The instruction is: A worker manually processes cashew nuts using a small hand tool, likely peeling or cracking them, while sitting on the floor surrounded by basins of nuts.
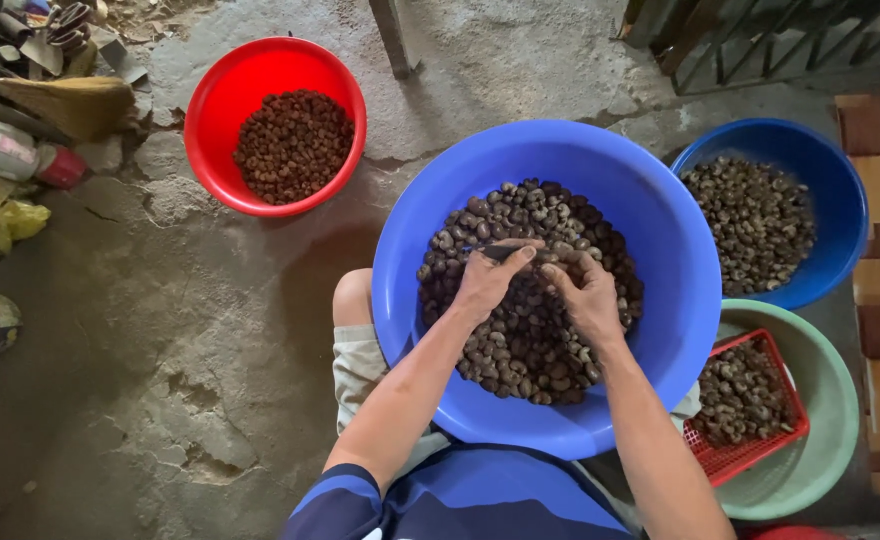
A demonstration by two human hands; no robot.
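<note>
A large blue basin (660,330) rests on my lap, heaped with dark cashew nuts (520,340). Both hands work over the heap. My left hand (487,280) grips a small dark knife (505,252), thumb pressed along it. My right hand (588,290) pinches a single cashew nut (552,262) at the blade's tip, its fingers curled around the nut. The two hands touch at the fingertips above the middle of the heap.
A red basin (220,90) of reddish-brown nuts sits on the cracked concrete floor at upper left. At right stand a smaller blue basin (840,200) of pale nuts and a green basin (830,440) holding a red basket (750,450) of nuts. A broom (60,100) and clutter lie far left.
</note>
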